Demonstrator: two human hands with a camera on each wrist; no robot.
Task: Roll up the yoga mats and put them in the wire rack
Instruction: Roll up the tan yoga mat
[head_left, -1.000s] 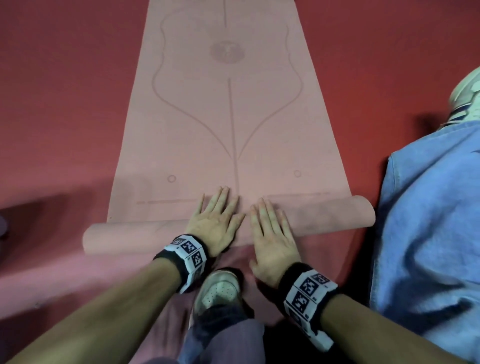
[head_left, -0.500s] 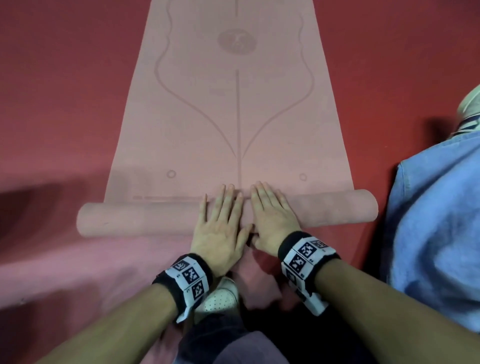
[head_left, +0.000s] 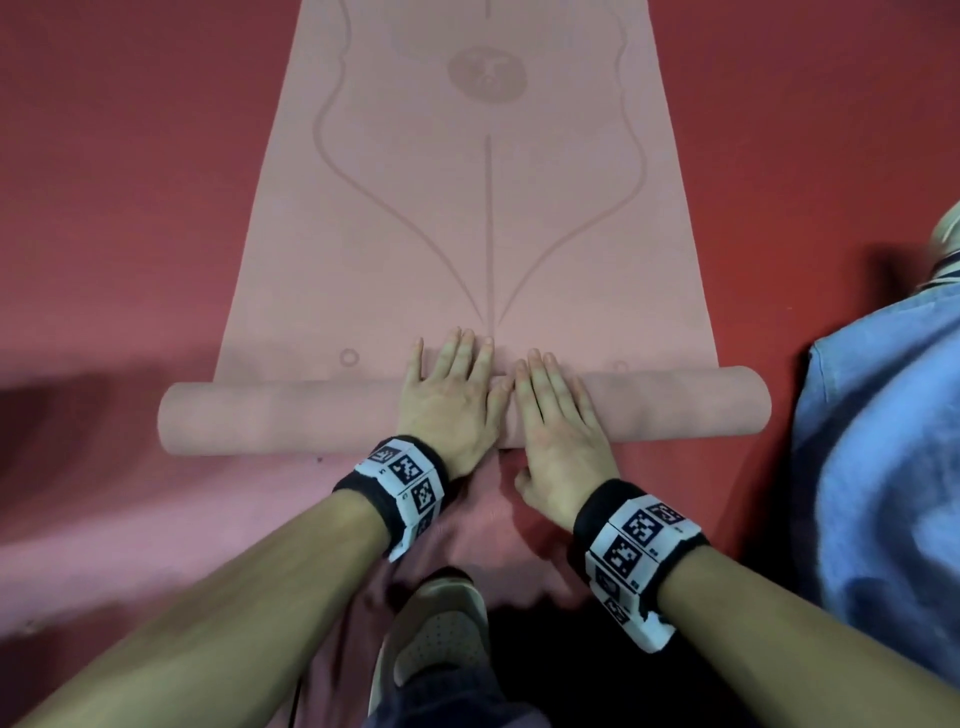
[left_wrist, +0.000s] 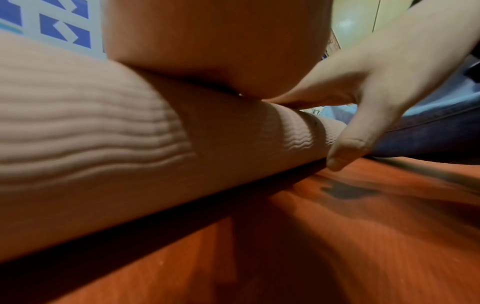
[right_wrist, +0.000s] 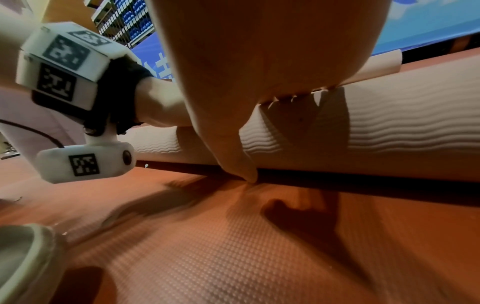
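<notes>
A pink yoga mat (head_left: 483, 208) lies on the red floor, its near end wound into a roll (head_left: 270, 415) that runs left to right. My left hand (head_left: 449, 400) lies flat on the roll's middle, fingers straight and reaching over onto the flat part. My right hand (head_left: 556, 415) presses flat beside it, thumb hanging down at the roll's near side. In the left wrist view the ribbed roll (left_wrist: 103, 144) fills the left, with the right hand (left_wrist: 363, 92) on top. The right wrist view shows the roll (right_wrist: 389, 133) under my palm. No wire rack is in sight.
A person in blue clothing (head_left: 883, 467) sits close at the right of the roll's end. My shoe (head_left: 431, 639) is just behind my wrists. Red floor (head_left: 130, 208) stretches on both sides of the mat. Shelving (right_wrist: 124, 18) shows far back in the right wrist view.
Both hands have pushed the roll forward along the mat. The roll is thicker and lies straighter across, covering the line that was printed ahead of it.
</notes>
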